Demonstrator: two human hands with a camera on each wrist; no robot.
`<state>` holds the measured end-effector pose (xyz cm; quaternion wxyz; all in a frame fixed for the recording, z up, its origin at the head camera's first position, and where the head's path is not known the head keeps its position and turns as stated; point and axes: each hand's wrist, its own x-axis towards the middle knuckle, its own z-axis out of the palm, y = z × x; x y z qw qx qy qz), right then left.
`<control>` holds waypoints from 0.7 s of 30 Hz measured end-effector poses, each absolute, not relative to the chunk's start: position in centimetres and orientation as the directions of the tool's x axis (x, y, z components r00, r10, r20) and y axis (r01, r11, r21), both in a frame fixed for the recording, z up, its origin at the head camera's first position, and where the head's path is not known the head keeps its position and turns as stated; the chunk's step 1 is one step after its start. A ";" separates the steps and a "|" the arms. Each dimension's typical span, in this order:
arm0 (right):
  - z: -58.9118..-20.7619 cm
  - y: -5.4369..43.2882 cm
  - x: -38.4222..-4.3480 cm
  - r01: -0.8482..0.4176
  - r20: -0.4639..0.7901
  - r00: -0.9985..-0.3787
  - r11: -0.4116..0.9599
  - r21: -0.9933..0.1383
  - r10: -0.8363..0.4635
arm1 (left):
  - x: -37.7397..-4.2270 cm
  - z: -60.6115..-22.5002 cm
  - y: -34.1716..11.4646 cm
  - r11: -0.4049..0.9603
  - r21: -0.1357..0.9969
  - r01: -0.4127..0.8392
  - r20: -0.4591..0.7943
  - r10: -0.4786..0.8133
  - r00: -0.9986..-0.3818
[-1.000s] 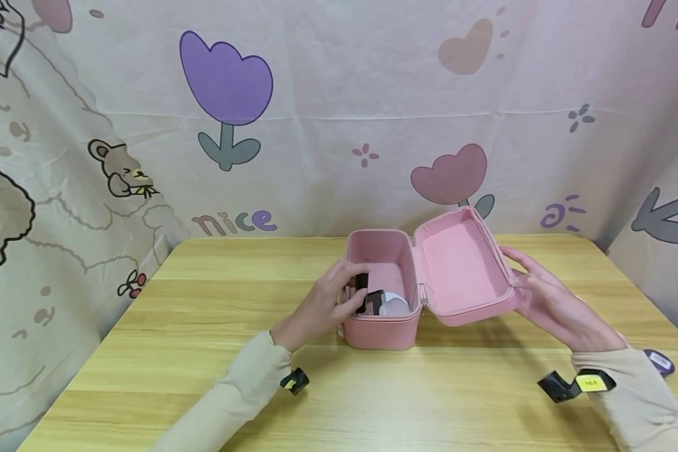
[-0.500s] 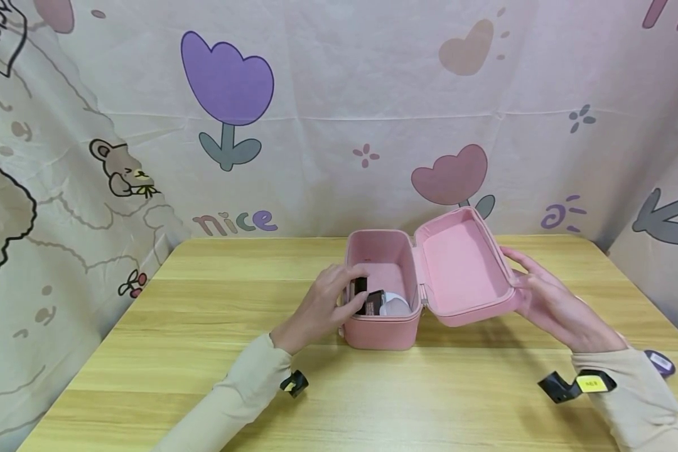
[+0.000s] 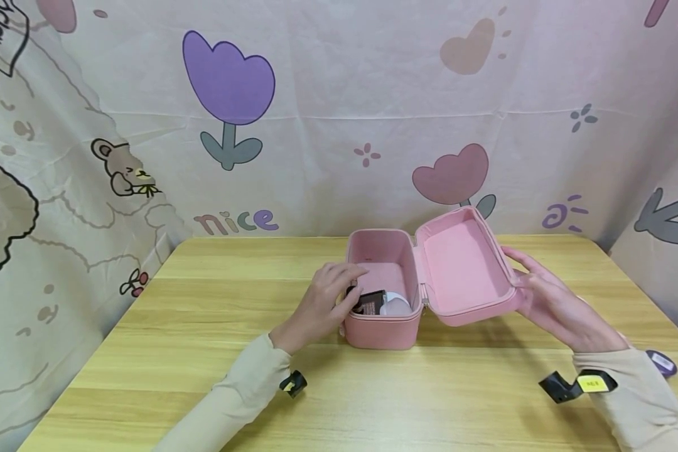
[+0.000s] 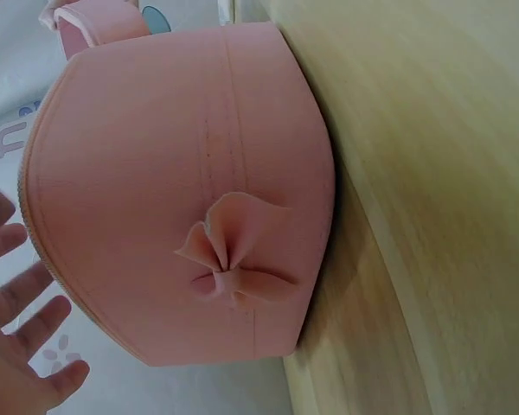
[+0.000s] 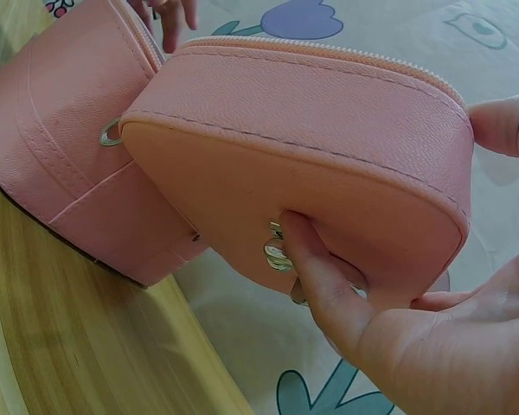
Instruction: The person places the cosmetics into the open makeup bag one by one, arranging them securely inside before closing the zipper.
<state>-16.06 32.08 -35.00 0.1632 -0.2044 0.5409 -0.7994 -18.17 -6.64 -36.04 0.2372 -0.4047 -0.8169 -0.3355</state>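
Note:
A pink zip case (image 3: 380,336) stands on the table with its lid (image 3: 466,267) swung out to the right. My left hand (image 3: 319,304) reaches over the case's left rim, its fingers spread and loosely bent, and grips nothing that shows. Below those fingers, a dark small item (image 3: 352,290), a dark rectangular item with pale print (image 3: 373,303) and a white rounded item (image 3: 396,305) lie inside. With my right hand (image 3: 548,301) I hold the lid's outer end. In the right wrist view, one finger lies by the lid's metal fittings (image 5: 278,252). The left wrist view shows a bow (image 4: 233,259) on the case's side.
The wooden table (image 3: 215,282) runs back to a printed cloth backdrop (image 3: 328,75). Beside my right sleeve lies a dark purple object with a pale label (image 3: 662,363). A black wrist camera (image 3: 294,383) sits under my left wrist.
The upright black item by my left fingers has gone down and tipped over in the case, out of my fingers. My right hand and the lid stay as they were.

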 end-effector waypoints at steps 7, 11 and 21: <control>-35.0 32.0 -16.0 0.042 0.143 -0.867 -0.356 -0.934 -0.477 | -18.3 -36.3 -6.9 0.454 0.453 0.767 0.634 0.440 -0.635; -34.9 32.0 -16.1 0.040 0.154 -0.860 -0.366 -0.930 -0.486 | -18.3 -36.5 -7.4 0.440 0.570 0.694 0.586 0.374 -0.718; -34.9 31.9 -16.0 0.041 0.127 -0.878 -0.337 -0.941 -0.462 | -18.5 -37.5 -8.2 0.301 0.911 0.281 0.179 0.323 -0.929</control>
